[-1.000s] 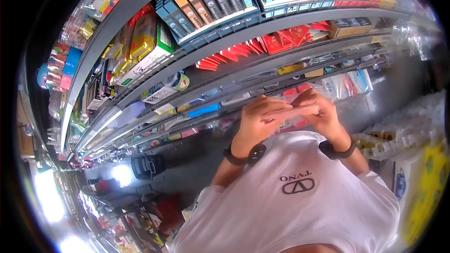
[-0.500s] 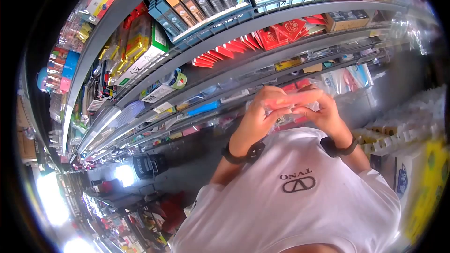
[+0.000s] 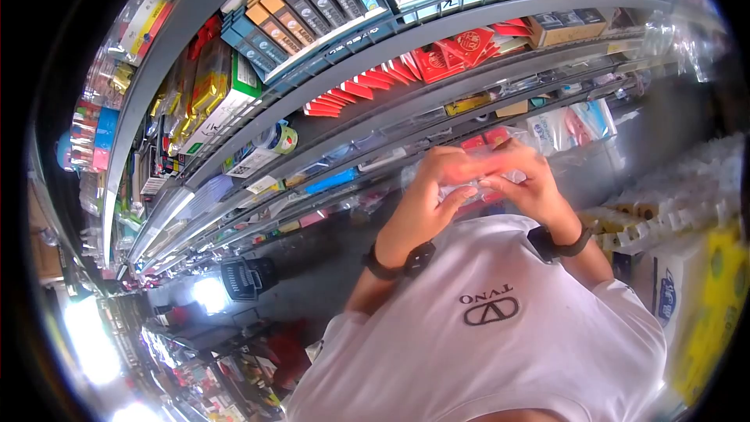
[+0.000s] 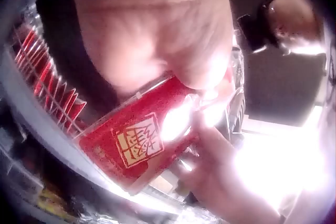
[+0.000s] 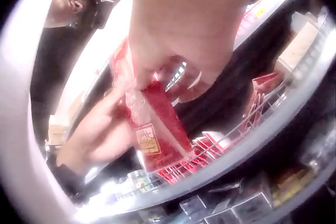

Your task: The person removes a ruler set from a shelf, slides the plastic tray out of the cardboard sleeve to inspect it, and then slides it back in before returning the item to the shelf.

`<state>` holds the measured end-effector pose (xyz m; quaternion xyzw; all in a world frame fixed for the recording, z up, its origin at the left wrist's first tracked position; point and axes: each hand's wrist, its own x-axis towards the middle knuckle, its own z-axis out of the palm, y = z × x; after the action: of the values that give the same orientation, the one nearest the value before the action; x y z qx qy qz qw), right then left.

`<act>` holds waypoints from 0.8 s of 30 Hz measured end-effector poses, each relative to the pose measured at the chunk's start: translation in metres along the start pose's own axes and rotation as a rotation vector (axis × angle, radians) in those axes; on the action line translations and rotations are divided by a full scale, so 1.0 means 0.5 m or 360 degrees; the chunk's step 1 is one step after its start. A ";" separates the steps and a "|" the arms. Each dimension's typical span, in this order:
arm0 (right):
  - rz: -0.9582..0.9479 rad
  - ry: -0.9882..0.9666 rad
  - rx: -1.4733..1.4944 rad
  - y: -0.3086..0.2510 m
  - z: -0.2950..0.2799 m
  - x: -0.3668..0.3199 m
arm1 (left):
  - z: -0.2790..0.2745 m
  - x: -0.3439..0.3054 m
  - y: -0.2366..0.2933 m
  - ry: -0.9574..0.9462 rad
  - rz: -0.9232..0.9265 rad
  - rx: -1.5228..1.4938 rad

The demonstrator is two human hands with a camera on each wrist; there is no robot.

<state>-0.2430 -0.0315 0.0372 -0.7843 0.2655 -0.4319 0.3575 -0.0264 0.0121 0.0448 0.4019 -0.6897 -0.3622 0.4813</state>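
Between both hands is a red envelope pack (image 4: 123, 145) with a gold square of characters, wrapped in clear plastic. My left hand (image 3: 422, 199) grips one side of it; in the left wrist view, its palm covers the pack's upper part. From the other side my right hand (image 3: 531, 184) holds it, fingers curled at its top edge in the right wrist view. There the printed face of the envelope pack (image 5: 168, 129) hangs below the fingers, the plastic crumpled near them. Both thumbs come close together in the head view. A black band circles each wrist.
Shelves stand in front, with more red envelopes (image 3: 461, 47) fanned along one tier. Above them are rows of narrow boxes (image 3: 301, 4). A cardboard box (image 3: 566, 27) sits to their right. A black basket (image 3: 246, 277) is on the floor at left; a yellow package (image 3: 711, 305) lies at right.
Both hands stay on the pack while their fingers shift: the thumbs now show below it, and the hands arch over it. The shelves have slid leftward in the head view.
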 end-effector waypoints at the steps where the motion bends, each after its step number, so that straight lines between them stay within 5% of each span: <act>1: 0.0067 -0.0011 -0.0066 -0.004 -0.003 0.003 | 0.008 -0.007 -0.012 0.0081 -0.0127 -0.0065; 5: 0.0281 -0.0237 -0.0139 0.023 -0.008 -0.008 | 0.003 -0.015 -0.068 0.0380 -0.0506 -0.0483; 8: 0.0801 -0.0115 0.0536 0.037 -0.003 -0.014 | -0.002 -0.029 -0.132 0.0638 -0.0618 -0.0418; 10: 0.0465 -0.0041 0.0337 0.078 0.000 -0.032 | 0.004 -0.024 -0.141 0.0862 -0.0620 -0.0668; 11: 0.0534 -0.0055 0.0373 0.092 -0.003 -0.041 | 0.006 -0.027 -0.145 0.0978 -0.0624 -0.0790; 15: 0.1240 -0.0177 0.0827 0.130 -0.029 -0.057 | 0.020 -0.023 -0.136 0.0996 -0.0593 -0.1033; 24: 0.1110 0.0233 0.1180 0.142 -0.077 -0.046 | -0.043 -0.020 -0.113 0.0857 -0.0601 -0.0710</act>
<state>-0.2951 -0.0707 -0.0159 -0.4372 0.3647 -0.4058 0.7150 0.0077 -0.0046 -0.0034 0.4879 -0.3573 -0.4669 0.6452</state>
